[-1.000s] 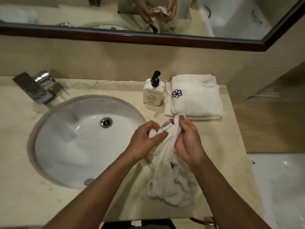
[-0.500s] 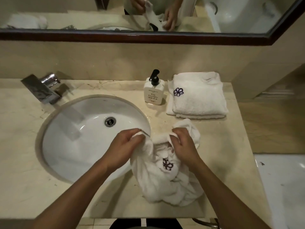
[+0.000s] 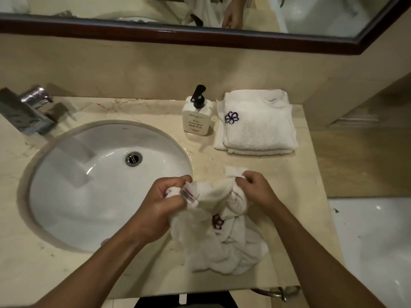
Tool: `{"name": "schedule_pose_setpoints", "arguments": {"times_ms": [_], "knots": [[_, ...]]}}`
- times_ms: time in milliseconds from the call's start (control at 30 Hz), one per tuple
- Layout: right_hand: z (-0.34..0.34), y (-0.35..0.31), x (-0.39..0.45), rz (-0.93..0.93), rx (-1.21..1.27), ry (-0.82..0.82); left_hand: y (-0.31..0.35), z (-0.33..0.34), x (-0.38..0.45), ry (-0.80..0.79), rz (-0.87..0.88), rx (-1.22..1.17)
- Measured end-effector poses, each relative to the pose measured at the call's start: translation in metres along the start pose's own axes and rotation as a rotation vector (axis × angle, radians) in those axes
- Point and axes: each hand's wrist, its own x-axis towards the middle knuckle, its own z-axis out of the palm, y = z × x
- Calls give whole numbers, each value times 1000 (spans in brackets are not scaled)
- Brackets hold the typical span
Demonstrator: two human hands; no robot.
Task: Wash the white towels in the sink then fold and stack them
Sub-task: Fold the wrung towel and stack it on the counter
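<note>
- White terry is bunching between two hands: the towel is lying crumpled on the counter just right of the sink, its upper edge being lifted clear of the stone.
- The left hand is curling its fingers round the towel's left corner, where a striped label is showing; half a second ago that hand was sitting closer to the right one, gripping plain cloth with no label in sight.
- The right hand is pinching the right corner between thumb and fingertips, and it is now sitting farther right than before, so the edge between the hands is stretching wider.
- The dark flower mark on the towel is showing lower and partly folded under, where earlier it was lying flat and whole between the wrists.
- The folded stack is staying where it was at the back right of the counter, just beside the bottle.
- Counting: two hands; one loose towel; one folded stack, seeming to hold two towels by its edges, though the layers are hard to separate; one pump bottle; one sink with one drain; one tap; one mirror along the wall.
</note>
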Motion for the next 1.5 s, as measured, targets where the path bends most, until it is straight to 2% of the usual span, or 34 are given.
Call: {"name": "schedule_pose_setpoints", "arguments": {"times_ms": [100, 200, 300, 333, 400, 467, 500, 533, 600, 667, 733, 800, 933, 1033, 1100, 1167, 1333, 1433, 1500], "knots": [[-4, -9, -21, -15, 385, 41, 8, 4, 2, 27, -60, -289], [-15, -12, -38, 15, 674, 27, 23, -1, 5, 12, -54, -420], [-26, -11, -50, 218, 1045, -224, 32, -9, 15, -218, -42, -646], [-30, -11, -52, 250, 1086, -315, 35, -9, 18, -306, -50, -731], [-36, -13, -52, 171, 900, -467, 41, -7, 25, -375, -69, -766], [-41, -27, -53, -109, 442, -476, 47, -2, 32, -399, -65, -648], [-42, -38, -54, -248, 299, -449, 51, 0, 35, -412, -65, -580], [-43, -51, -57, -363, 260, -452, 54, 1, 38, -434, -71, -548], [-43, -77, -65, -480, 408, -560, 63, 3, 42, -473, -81, -496], [-42, -96, -74, -456, 490, -690, 75, 4, 45, -460, -47, -370], [-45, -105, -76, -426, 387, -736, 90, 4, 45, -446, 12, -219], [-50, -104, -78, -436, 141, -692, 107, 0, 41, -469, 77, -23], [-50, -91, -89, -611, -233, -529, 129, -3, 25, -506, 311, 565], [-41, -82, -91, -673, -464, -412, 122, -5, 25, -411, 446, 831], [-34, -74, -88, -773, -584, -254, 110, -13, 29, -328, 521, 1014], [-28, -63, -84, -881, -591, -81, 96, -25, 30, -276, 560, 1169], [-11, -42, -91, -905, -515, 210, 51, -39, 17, -133, 578, 1218], [2, -21, -93, -845, -543, 369, 28, -44, 3, 51, 604, 1242], [9, -4, -92, -774, -516, 404, 20, -43, -5, 154, 626, 1266]]}}
